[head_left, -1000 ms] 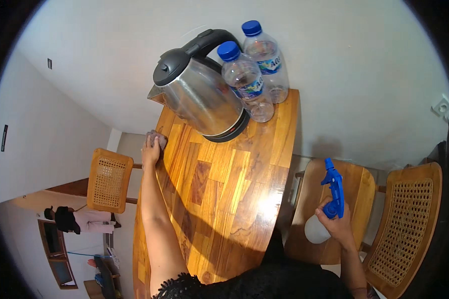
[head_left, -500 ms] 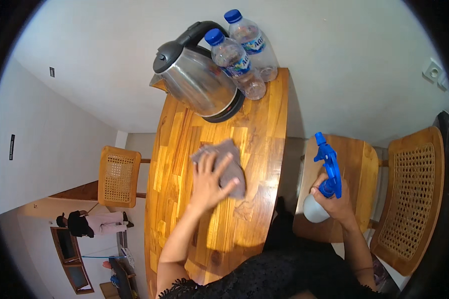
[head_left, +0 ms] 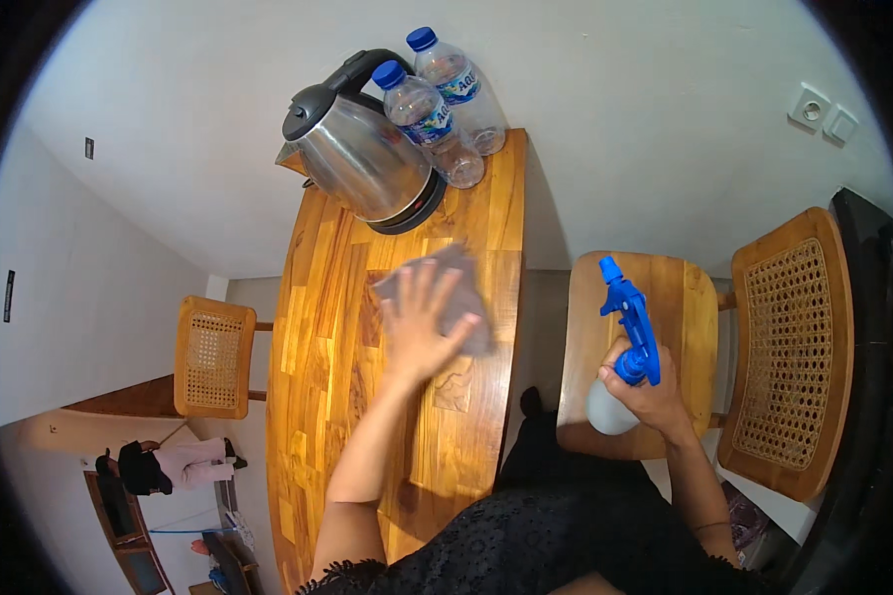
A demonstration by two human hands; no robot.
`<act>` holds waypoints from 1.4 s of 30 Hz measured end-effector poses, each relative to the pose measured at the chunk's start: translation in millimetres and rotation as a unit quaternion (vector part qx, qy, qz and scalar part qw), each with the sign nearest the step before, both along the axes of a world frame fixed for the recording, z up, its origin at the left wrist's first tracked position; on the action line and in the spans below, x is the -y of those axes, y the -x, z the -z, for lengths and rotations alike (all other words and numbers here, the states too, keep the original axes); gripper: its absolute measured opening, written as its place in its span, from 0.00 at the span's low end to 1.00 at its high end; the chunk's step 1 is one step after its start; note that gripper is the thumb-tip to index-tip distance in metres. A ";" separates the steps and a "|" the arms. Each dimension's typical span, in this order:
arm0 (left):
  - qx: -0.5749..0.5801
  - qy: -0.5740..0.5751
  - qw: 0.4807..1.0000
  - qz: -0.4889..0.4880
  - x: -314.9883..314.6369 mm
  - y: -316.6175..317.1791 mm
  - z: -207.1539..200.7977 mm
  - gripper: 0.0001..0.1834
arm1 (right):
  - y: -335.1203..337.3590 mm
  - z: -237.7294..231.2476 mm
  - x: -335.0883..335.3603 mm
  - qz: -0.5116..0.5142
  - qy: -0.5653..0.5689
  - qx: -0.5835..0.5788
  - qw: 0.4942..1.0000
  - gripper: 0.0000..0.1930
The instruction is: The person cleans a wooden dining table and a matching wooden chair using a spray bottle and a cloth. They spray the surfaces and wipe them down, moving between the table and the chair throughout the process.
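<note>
My left hand [head_left: 422, 322] lies flat with spread fingers on a grey-brown cloth [head_left: 469, 332], pressing it against the wooden table [head_left: 332, 397]. The cloth and fingers are slightly blurred, and the cloth pokes out past the hand on the far and right sides. Off the table's right edge, my right hand [head_left: 655, 392] is wrapped round the neck of a spray bottle [head_left: 610, 409]. This bottle has a blue trigger head and a whitish body, and it is held over a wooden chair seat with its nozzle pointing away from me.
A steel kettle [head_left: 367, 159] and two blue-capped plastic bottles [head_left: 437, 127] [head_left: 463, 91] stand at the table's far end near the wall. Cane-backed chairs [head_left: 789, 367] [head_left: 213, 359] flank the table. In the left background a person [head_left: 154, 468] stands.
My left hand has slid the cloth toward the table's right edge and a little farther from me. My right hand keeps its grip on the spray bottle. The whole view has shifted slightly.
</note>
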State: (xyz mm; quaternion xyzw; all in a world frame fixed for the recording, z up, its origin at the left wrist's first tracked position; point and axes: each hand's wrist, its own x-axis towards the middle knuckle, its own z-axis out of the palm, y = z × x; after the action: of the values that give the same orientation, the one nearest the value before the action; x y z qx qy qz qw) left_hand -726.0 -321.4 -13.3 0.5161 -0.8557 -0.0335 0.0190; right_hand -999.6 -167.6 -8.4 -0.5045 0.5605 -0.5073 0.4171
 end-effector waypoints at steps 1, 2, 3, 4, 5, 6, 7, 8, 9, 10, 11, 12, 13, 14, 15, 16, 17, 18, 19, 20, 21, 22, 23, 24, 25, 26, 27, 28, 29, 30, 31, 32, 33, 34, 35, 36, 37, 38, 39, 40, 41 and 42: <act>-0.014 -0.010 0.997 -0.071 11.8 -22.8 0.8 0.37 | 2.4 -1.4 -3.0 0.004 0.006 0.003 1.000 0.28; -0.027 -0.020 0.989 -0.142 23.6 -50.2 2.2 0.37 | 3.1 2.0 -7.3 0.017 0.003 0.020 1.000 0.29; -0.015 -0.013 0.981 -0.194 33.0 -86.6 2.4 0.36 | 6.0 1.9 -12.1 0.026 0.000 0.028 0.999 0.29; -0.002 -0.004 0.969 -0.248 33.8 -111.8 0.9 0.36 | 7.5 2.5 -16.2 0.031 -0.004 0.038 0.999 0.30; 0.023 -0.001 0.964 -0.265 28.9 -114.1 1.3 0.36 | 10.1 2.2 -21.2 0.033 -0.011 0.036 0.999 0.30; 0.046 0.001 0.958 -0.283 23.8 -114.8 2.6 0.35 | 11.6 4.1 -24.0 0.035 -0.014 0.029 0.999 0.30; 0.071 0.000 0.951 -0.302 17.3 -111.3 1.6 0.35 | 13.5 5.9 -27.0 0.037 -0.019 0.021 0.999 0.30; 0.071 0.021 0.971 -0.227 11.2 -96.5 8.6 0.36 | 14.1 9.2 -27.1 0.036 -0.018 0.010 0.999 0.31; 0.010 0.007 0.990 -0.143 -0.9 -60.6 3.0 0.35 | 14.5 11.3 -26.9 0.038 -0.016 -0.005 0.999 0.31; -0.017 0.035 0.995 -0.095 -18.2 -37.0 10.2 0.35 | 11.7 7.1 -24.8 0.017 0.013 -0.007 1.000 0.30; -0.010 0.027 0.998 -0.054 -38.1 -8.9 8.9 0.35 | 7.9 1.1 -23.2 -0.002 0.039 -0.011 0.999 0.30; -0.003 0.020 1.000 -0.013 -58.0 15.8 0.3 0.35 | 4.0 -4.3 -19.6 -0.018 0.052 -0.007 0.998 0.30; -0.010 -0.010 1.000 0.011 -75.6 26.3 -8.2 0.36 | -1.0 -10.0 -15.9 -0.038 0.066 0.001 0.997 0.30; -0.018 -0.022 1.000 0.012 -74.5 23.6 -6.0 0.35 | -5.0 -14.1 -13.0 -0.046 0.061 0.009 0.997 0.29; -0.019 -0.034 0.999 0.009 -74.5 15.3 -6.7 0.35 | -7.6 -13.4 -12.2 -0.057 0.049 0.016 0.997 0.29; -0.017 -0.025 0.999 -0.033 -72.3 -0.1 -6.9 0.35 | -9.9 -13.5 -11.7 -0.067 0.037 0.021 0.997 0.29; -0.015 -0.016 0.997 -0.074 -65.2 -24.2 -4.6 0.35 | -9.9 -11.7 -12.6 -0.066 0.044 0.016 0.997 0.29; -0.017 -0.009 0.993 -0.113 -57.4 -50.8 0.5 0.35 | -8.5 -10.2 -14.3 -0.063 0.049 0.007 0.997 0.29; -0.017 -0.002 0.983 -0.184 -50.8 -86.8 5.9 0.35 | -7.3 -7.8 -14.5 -0.066 0.058 0.005 0.996 0.29; -0.020 0.004 0.968 -0.250 -43.4 -123.4 12.0 0.35 | -3.2 -3.7 -17.2 -0.053 0.033 -0.004 0.998 0.29; -0.007 -0.006 0.950 -0.313 -38.3 -155.1 8.4 0.35 | 2.9 2.5 -22.4 -0.038 0.010 -0.011 0.999 0.29; 0.006 -0.016 0.926 -0.376 -36.3 -186.3 5.2 0.35 | 8.7 10.5 -28.7 -0.019 -0.013 -0.007 1.000 0.28; 0.008 -0.029 0.897 -0.442 -34.1 -210.7 4.6 0.35 | 14.8 17.1 -35.0 0.001 -0.035 -0.006 0.999 0.28; 0.006 -0.027 0.885 -0.465 -30.5 -224.1 7.2 0.35 | 21.3 23.7 -42.3 0.026 -0.054 0.006 0.998 0.27; 0.001 -0.028 0.873 -0.488 -27.9 -226.4 8.4 0.35 | 26.3 27.4 -46.1 0.052 -0.075 0.014 0.996 0.27; 0.003 -0.015 0.900 -0.436 -20.8 -224.5 12.2 0.35 | 29.0 28.6 -46.5 0.077 -0.070 0.014 0.994 0.19; 0.002 -0.005 0.923 -0.385 -11.2 -208.4 15.3 0.35 | 31.5 28.7 -47.0 0.101 -0.065 0.012 0.993 0.11; 0.000 0.007 0.943 -0.332 -0.3 -187.8 18.1 0.35 | 32.2 27.0 -45.1 0.126 -0.059 0.008 0.990 0.07; 0.002 0.018 0.961 -0.277 7.2 -162.7 22.9 0.35 | 31.3 22.1 -42.4 0.113 -0.060 -0.024 0.992 0.11; 0.005 0.031 0.974 -0.224 11.6 -133.1 23.0 0.35 | 28.7 16.1 -37.9 0.096 -0.058 -0.055 0.992 0.18; 0.006 0.008 0.978 -0.206 17.3 -100.4 15.1 0.35 | 25.4 10.6 -32.4 0.082 -0.058 -0.088 0.991 0.26; -0.037 -0.003 0.981 -0.191 27.3 -83.4 15.3 0.37 | 20.3 7.6 -28.5 0.069 -0.040 -0.095 0.992 0.26; -0.028 -0.005 0.979 -0.202 41.2 -85.2 10.3 0.37 | 13.8 4.9 -25.1 0.053 -0.022 -0.099 0.993 0.26; -0.021 -0.012 0.977 -0.211 56.2 -86.7 9.0 0.38 | 7.9 2.0 -21.3 0.039 -0.007 -0.106 0.994 0.26; -0.014 -0.018 0.975 -0.220 71.5 -89.1 8.2 0.38 | 2.8 -3.8 -15.9 0.019 -0.008 -0.105 0.994 0.26; -0.013 -0.017 0.970 -0.244 87.3 -103.9 8.4 0.39 | -2.2 -9.9 -12.4 -0.002 -0.011 -0.103 0.995 0.27; -0.011 -0.019 0.963 -0.267 100.9 -127.9 9.3 0.39 | -5.7 -14.0 -10.5 -0.023 -0.017 -0.102 0.994 0.27; -0.021 -0.016 0.950 -0.312 112.5 -156.3 9.2 0.39 | -8.9 -15.3 -8.1 -0.032 -0.032 -0.103 0.994 0.27; -0.030 -0.016 0.933 -0.358 115.0 -187.5 12.9 0.39 | -10.7 -13.1 -7.1 -0.042 -0.049 -0.104 0.992 0.28; -0.032 -0.023 0.918 -0.394 112.5 -206.8 14.6 0.39 | -9.4 -13.3 -7.8 -0.043 -0.070 -0.111 0.990 0.28; -0.030 -0.025 0.901 -0.433 106.2 -227.2 11.5 0.39 | -8.3 -11.6 -7.5 -0.040 -0.073 -0.127 0.988 0.28; -0.031 -0.021 0.893 -0.449 97.1 -250.7 16.2 0.39 | -7.8 -7.5 -8.0 -0.038 -0.076 -0.141 0.986 0.29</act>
State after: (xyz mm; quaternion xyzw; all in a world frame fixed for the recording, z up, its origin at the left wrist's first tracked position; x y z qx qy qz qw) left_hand -475.4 -418.5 -29.5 0.8444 -0.5307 -0.0554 0.0479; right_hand -991.8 -159.6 -0.9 -0.5586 0.6315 -0.3704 0.3898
